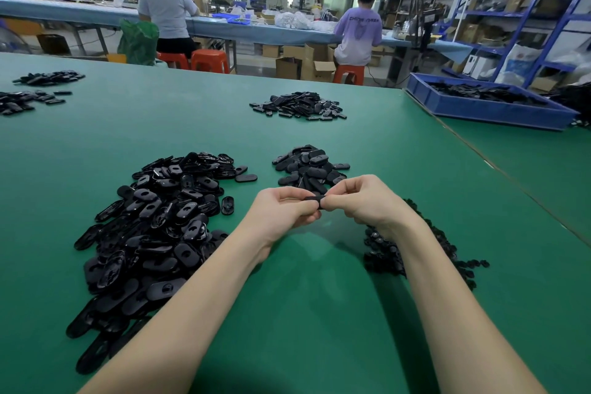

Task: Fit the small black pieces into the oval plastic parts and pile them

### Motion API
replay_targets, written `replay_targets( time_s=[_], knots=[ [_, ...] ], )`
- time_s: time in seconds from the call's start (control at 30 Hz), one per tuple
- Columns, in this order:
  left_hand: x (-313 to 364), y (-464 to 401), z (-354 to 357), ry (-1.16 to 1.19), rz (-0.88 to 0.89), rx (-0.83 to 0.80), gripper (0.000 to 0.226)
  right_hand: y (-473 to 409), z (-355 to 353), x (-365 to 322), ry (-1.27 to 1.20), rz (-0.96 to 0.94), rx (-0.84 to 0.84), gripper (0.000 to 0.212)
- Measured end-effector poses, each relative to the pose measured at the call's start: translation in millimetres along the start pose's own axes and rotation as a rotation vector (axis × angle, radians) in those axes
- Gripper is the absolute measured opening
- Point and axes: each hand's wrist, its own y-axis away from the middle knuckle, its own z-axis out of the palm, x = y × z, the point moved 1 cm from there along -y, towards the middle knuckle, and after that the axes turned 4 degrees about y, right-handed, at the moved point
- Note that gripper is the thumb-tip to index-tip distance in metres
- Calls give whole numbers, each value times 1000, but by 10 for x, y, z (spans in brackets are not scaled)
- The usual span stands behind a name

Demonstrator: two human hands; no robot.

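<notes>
Both hands meet above the green table [319, 313]: the left hand [281, 211] and the right hand [361, 201] pinch one oval plastic part [315, 199] between them, just before the finished pile [311, 168]. The small piece itself I cannot see. If the fingers press crooked, it may sit tilted or slip down into the loose pieces [415, 253] below.

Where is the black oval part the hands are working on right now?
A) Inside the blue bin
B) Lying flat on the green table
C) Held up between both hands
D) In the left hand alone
C: the black oval part is pinched between the left hand and the right hand, raised above the green table.
</notes>
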Motion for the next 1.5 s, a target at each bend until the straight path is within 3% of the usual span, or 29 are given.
replay_targets(
  time_s=[0.33, 0.47, 0.6, 0.7, 0.8, 0.93, 1.13, 1.3, 1.5],
  knots=[
    [-121, -30, -13, -7, -32, 53, 10, -48, 111, 51, 108, -21, 53, 13],
    [-83, -46, -80, -9, 29, -1, 13, -26, 84, 51, -54, -2, -25, 10],
    [-41, -71, -145, -312, 216, -47, 20, 7, -42, 79, -165, 48, -33, 6],
    [-57, -117, -165, -618, 386, 47, 18, 26, -87, 78, -135, 67, -63, 12],
    [-50, -241, -171, -759, 499, 146, 14, 32, -123, 106, -116, 84, -35, 14],
    [92, -602, -84, -799, 526, 253, 15, 38, -178, 143, -116, 100, -51, 16],
    [246, -1084, 89, -899, 416, 243, 12, 49, -234, 196, -140, 104, -79, 21],
    [187, -1158, 69, -957, 419, 261, 22, 40, -243, 205, -171, 94, -101, 24],
    [56, -896, 56, -851, 521, 270, 22, 50, -241, 199, -153, 85, -131, 25]
  ],
)
